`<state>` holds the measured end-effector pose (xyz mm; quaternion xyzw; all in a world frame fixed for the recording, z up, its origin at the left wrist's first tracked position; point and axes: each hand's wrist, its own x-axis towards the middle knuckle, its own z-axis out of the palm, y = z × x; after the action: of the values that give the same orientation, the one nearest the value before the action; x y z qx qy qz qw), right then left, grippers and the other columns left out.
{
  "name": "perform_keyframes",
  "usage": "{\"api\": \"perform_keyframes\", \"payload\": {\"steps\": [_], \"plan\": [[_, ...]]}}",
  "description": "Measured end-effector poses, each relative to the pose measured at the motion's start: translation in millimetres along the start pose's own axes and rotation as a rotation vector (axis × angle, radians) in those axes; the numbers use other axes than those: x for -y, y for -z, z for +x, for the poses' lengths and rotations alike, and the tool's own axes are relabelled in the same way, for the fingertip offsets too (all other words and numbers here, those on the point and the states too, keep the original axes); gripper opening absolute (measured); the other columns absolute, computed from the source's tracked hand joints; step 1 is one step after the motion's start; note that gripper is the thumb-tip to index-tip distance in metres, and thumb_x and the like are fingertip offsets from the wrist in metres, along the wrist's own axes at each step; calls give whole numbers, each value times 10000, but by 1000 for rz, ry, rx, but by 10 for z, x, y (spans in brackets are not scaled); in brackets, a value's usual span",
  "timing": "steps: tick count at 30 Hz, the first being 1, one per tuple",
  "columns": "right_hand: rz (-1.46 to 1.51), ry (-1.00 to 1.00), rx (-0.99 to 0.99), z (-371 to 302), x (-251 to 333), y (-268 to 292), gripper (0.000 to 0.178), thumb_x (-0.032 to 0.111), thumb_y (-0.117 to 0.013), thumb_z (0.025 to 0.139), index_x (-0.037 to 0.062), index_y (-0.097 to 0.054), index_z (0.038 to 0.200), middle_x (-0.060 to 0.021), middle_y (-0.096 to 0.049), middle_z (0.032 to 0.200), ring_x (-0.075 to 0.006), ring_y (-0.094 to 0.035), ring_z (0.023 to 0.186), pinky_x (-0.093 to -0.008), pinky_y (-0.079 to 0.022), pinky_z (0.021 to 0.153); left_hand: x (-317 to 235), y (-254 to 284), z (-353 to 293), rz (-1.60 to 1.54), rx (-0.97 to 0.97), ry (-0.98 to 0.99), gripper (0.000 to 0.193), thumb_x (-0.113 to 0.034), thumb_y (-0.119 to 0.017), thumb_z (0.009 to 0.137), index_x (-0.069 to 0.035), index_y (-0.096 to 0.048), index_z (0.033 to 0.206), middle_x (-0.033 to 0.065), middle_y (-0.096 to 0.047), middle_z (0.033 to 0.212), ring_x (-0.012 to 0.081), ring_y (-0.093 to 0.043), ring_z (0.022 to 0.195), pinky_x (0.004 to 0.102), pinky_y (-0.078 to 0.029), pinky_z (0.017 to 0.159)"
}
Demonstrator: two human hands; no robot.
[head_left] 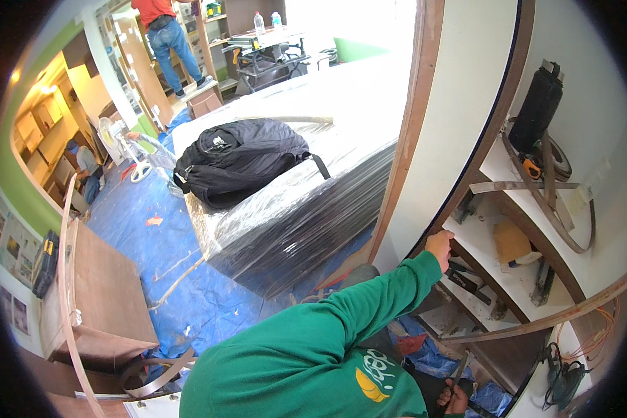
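My left hand (439, 249), at the end of a green sleeve, is closed on the front edge of a cabinet shelf (470, 240). Low in the view, my right hand (455, 398) is closed round a thin, dark, blade-like tool (460, 368) that points up from the fist; its exact kind is unclear. The curved brown edges of the white shelves run beside both hands. A black box-shaped item (463, 280) lies on the shelf just below my left hand. A loose brown edging strip (557, 315) bends across the shelf fronts.
A black backpack (240, 157) lies on a plastic-wrapped block (292, 244). Blue tarp (181, 279) covers the floor. A wooden cabinet (101, 292) stands left. Upper shelves hold a black cylindrical tool (536, 104) and coiled strips; cables (564, 376) hang lower right. Two people work farther off.
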<state>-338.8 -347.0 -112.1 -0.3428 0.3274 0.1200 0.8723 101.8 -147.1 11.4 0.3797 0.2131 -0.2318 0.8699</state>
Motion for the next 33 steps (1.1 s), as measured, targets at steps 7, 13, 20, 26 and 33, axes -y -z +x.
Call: {"api": "perform_keyframes", "payload": {"steps": [7, 13, 20, 26, 33], "plan": [[17, -5, -7, -3, 3, 22, 358, 323, -533, 994, 54, -590, 1224, -48, -565, 656, -171, -515, 547, -321, -436, 530, 277, 45, 49, 10, 101, 49, 182, -231, -654, 857, -126, -595, 994, 26, -525, 987, 174, -522, 893, 350, -445, 784], [-9, 34, 45, -137, -42, -154, 336, 316, -535, 993, 54, -600, 1194, -48, -564, 644, -170, -513, 529, -317, -435, 514, 496, 23, 32, 10, 200, 89, 215, -244, -644, 877, -115, -598, 1043, 31, -548, 1029, 187, -549, 952, 363, -446, 857], [-47, 86, -31, -195, -17, -253, 309, 318, -569, 973, 46, -609, 1115, -49, -568, 622, -162, -521, 502, -317, -433, 483, 672, -45, -4, 20, 211, 104, 235, -245, -634, 884, -102, -594, 1065, 31, -562, 1048, 192, -560, 980, 367, -454, 886], [15, 33, -102, -128, -50, 38, 407, 323, -568, 967, 21, -575, 1239, -20, -517, 676, -152, -477, 545, -320, -393, 493, 751, -59, -21, 6, 201, 103, 197, -233, -621, 885, -98, -596, 1027, 29, -571, 1008, 187, -577, 913, 350, -472, 825], [55, 27, -22, -81, -80, 143, 446, 345, -590, 947, 27, -575, 1259, -20, -533, 666, -166, -481, 538, -334, -416, 506, 774, -44, -55, 32, 250, 134, 183, -246, -625, 894, -106, -580, 1002, 35, -574, 970, 178, -581, 879, 352, -472, 802]]}}
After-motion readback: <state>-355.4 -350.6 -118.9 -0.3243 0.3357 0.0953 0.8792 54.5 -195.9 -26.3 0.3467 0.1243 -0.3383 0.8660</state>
